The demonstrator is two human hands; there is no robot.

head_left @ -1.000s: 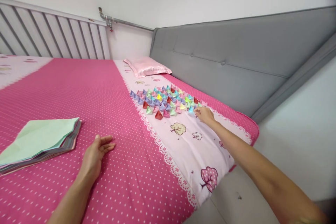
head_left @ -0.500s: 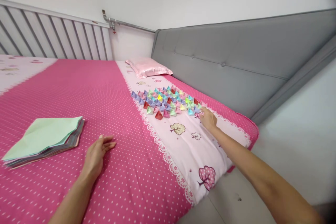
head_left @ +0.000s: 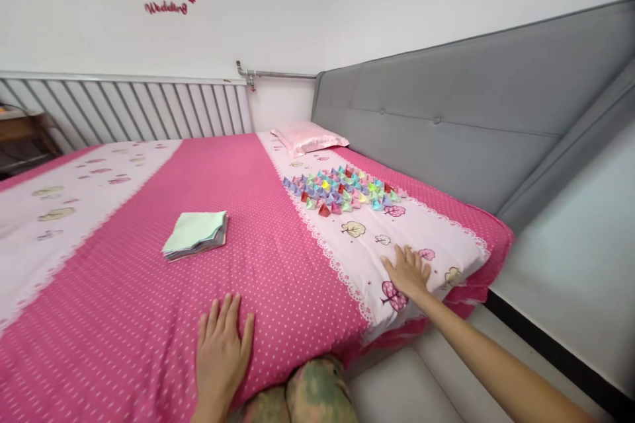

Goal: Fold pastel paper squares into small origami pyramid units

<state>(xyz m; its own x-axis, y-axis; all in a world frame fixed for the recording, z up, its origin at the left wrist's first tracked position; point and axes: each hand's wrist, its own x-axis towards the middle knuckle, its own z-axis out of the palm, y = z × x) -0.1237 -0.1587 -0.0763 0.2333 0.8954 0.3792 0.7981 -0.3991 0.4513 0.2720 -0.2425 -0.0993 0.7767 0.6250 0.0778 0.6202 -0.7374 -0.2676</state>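
Note:
Flat on the pink dotted part of the bedsheet [head_left: 149, 317] lies my left hand [head_left: 223, 344], its fingers spread and nothing in it. My right hand [head_left: 407, 269] rests open on the pale printed band near the bed's edge, also holding nothing. Beyond it several small folded-paper boats [head_left: 342, 192] in red, blue, green, purple, pink and yellow stand in close rows. A stack of paper sheets [head_left: 196, 234], pale green on top, lies ahead of my left hand, apart from it.
A pink pillow [head_left: 310, 137] lies at the far corner by the grey padded headboard [head_left: 421, 92]. A white radiator [head_left: 173, 109] runs along the far wall. My knees in camouflage cloth [head_left: 320, 390] touch the bed's near edge. A wooden table [head_left: 22, 129] stands at far left.
My right hand has drawn back from the right end of the boats and opened onto the sheet. My left hand has turned palm down and flattened. The view has tilted up and moved back.

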